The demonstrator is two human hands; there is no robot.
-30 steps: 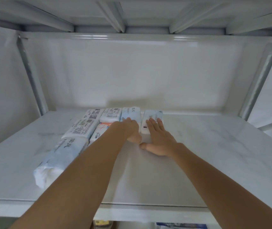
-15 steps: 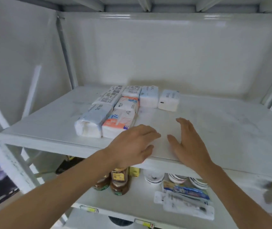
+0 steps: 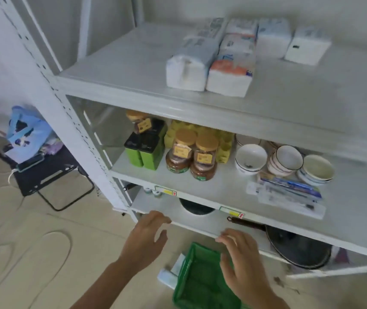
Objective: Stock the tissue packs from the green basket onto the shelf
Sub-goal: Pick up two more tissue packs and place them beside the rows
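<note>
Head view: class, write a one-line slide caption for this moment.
Both hands, left and right, hover empty above the green basket; tissue packs sit stocked on the shelf.

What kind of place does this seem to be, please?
Probably a small shop or a mock-up of one: a white metal rack with price tags on a shelf edge, holding jars, bowls and tissue packs.

The single head camera is looking forward and down from close in front of the shelf [image 3: 267,103], taking in its lower levels, the floor [image 3: 33,253] and both hands from above.
</note>
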